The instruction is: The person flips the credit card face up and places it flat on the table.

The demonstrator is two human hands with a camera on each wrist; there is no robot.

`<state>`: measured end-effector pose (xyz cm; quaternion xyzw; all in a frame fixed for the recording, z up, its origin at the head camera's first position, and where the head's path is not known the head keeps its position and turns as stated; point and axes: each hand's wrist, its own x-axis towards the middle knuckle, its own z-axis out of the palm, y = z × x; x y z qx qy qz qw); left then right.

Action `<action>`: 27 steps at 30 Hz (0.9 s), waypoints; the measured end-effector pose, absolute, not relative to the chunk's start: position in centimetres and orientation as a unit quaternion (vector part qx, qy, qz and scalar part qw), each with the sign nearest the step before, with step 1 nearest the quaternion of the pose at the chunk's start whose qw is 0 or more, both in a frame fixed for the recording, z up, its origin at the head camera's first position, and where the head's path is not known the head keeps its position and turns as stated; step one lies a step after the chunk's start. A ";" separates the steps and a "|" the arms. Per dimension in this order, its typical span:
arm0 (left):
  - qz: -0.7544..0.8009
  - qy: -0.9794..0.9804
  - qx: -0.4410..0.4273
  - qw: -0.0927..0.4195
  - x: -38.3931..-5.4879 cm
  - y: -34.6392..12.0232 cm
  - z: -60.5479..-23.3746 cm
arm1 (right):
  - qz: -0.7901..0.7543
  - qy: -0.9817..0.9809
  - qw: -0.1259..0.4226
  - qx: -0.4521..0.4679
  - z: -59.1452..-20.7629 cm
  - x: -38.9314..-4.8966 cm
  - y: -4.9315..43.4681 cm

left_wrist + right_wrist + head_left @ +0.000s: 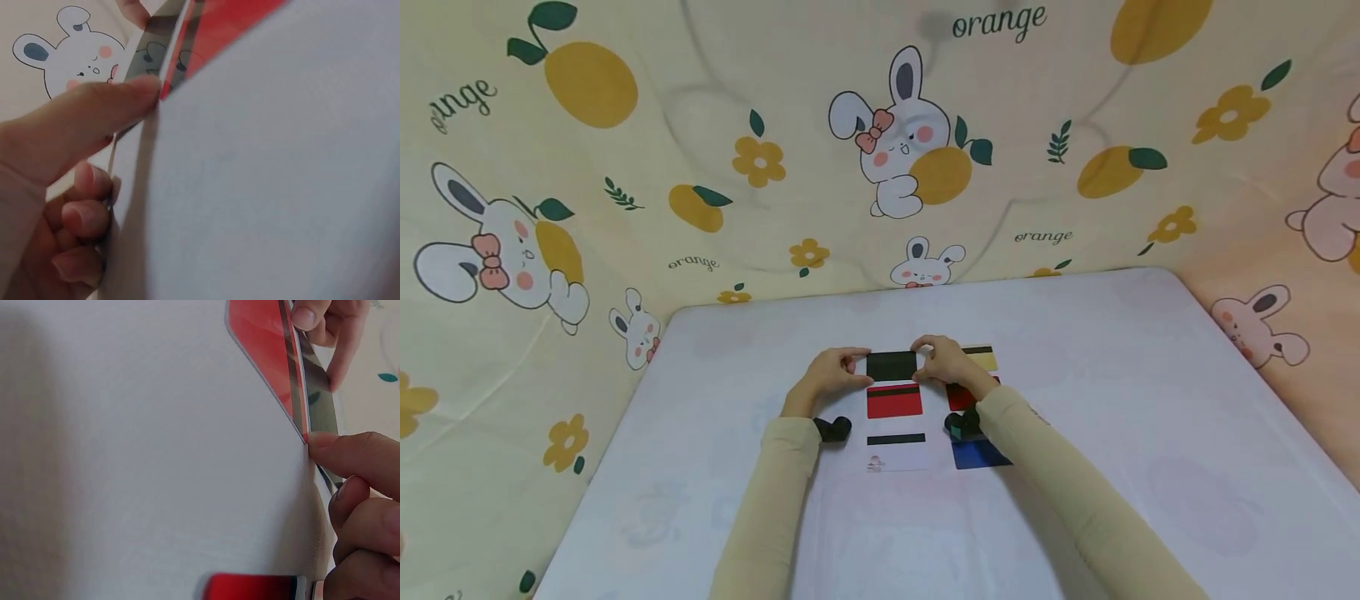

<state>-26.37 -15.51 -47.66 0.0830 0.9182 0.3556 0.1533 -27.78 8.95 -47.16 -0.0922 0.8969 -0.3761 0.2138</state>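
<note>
A black card (891, 366) lies at the top of the left column of cards, just above a red card with a dark stripe (894, 402). My left hand (831, 372) holds the black card at its left end, thumb at the near corner and index finger at the far one. At the opposite end my right hand (947, 363) grips the same card in a like way, its other fingers curled. In the left wrist view the left thumb (119, 97) touches the card's corner beside the red card. The right wrist view shows the right thumb (350, 453) at the other near corner.
A white card with a black stripe (897, 454) lies nearest in the left column. Under and beside the right forearm are a gold card (985, 358), another red card (958, 398) and a blue card (979, 455). A printed cloth (805, 50) hangs behind the white table (722, 500).
</note>
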 end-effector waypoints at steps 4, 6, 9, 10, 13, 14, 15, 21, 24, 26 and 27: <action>0.368 0.914 0.081 0.151 -26.4 -15.4 -47.6 | -0.376 0.898 0.210 -0.093 -47.2 -27.8 9.0; 0.372 0.912 0.083 0.150 -26.4 -15.4 -47.7 | -0.376 0.898 0.208 -0.094 -47.2 -27.7 9.0; 0.363 0.916 0.095 0.141 -26.5 -15.4 -47.8 | -0.377 0.897 0.210 -0.091 -47.0 -27.6 9.0; 0.359 0.918 0.101 0.136 -26.5 -15.4 -47.8 | -0.377 0.897 0.211 -0.092 -47.0 -27.6 9.0; 0.351 0.921 0.125 0.117 -26.6 -15.4 -47.8 | -0.379 0.895 0.218 -0.089 -46.8 -27.6 9.0; 0.352 0.920 0.132 0.111 -26.6 -15.4 -47.8 | -0.381 0.894 0.220 -0.089 -46.8 -27.6 9.1; 0.354 0.919 0.137 0.104 -26.6 -15.4 -47.8 | -0.382 0.893 0.220 -0.089 -46.8 -27.6 9.1; 0.375 0.912 0.139 0.091 -26.7 -15.4 -47.7 | -0.393 0.887 0.226 -0.086 -46.6 -27.7 9.3; 0.382 0.910 0.133 0.092 -26.7 -15.3 -47.7 | -0.393 0.886 0.229 -0.087 -46.7 -27.8 9.4; 0.385 0.909 0.130 0.092 -26.6 -15.3 -47.5 | -0.397 0.885 0.230 -0.085 -46.7 -27.8 9.5; 0.385 0.909 0.130 0.091 -26.6 -15.3 -47.5 | -0.398 0.885 0.229 -0.084 -46.6 -27.8 9.5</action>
